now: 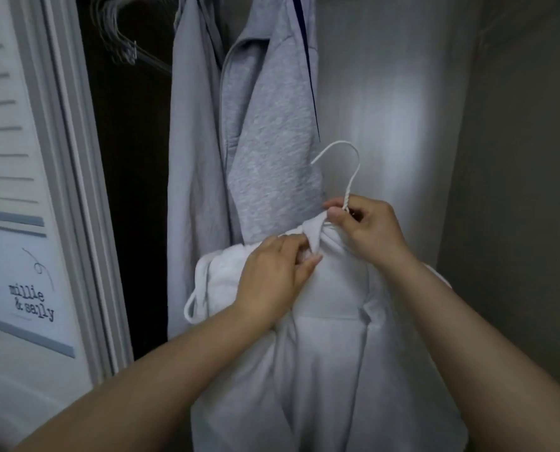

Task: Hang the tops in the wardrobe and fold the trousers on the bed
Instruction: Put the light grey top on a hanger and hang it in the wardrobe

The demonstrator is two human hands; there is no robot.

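At the far left is a white slatted wardrobe door [14,158], cut off by the edge, with small dark letters low down on it. Next to it the inside of the wardrobe [132,190] is so dark that little shows there. Near the top, some empty wire hangers [122,44] hang in a bunch, and their tops are cut off. Then come two grey tops already hanging: a pale grey top [193,190] and a speckled grey top [272,141] with a zip. Their hangers are out of sight above. In front of them, lower down, is the white top [330,370], held up in the air. The left hand [272,275] grips a fold of cloth near its neck. The right hand [366,223] pinches the twisted neck of the white hanger [350,171], whose hook sticks up free. The rest of the hanger is hidden inside the white top. A plain grey wall [516,158] fills the right side.
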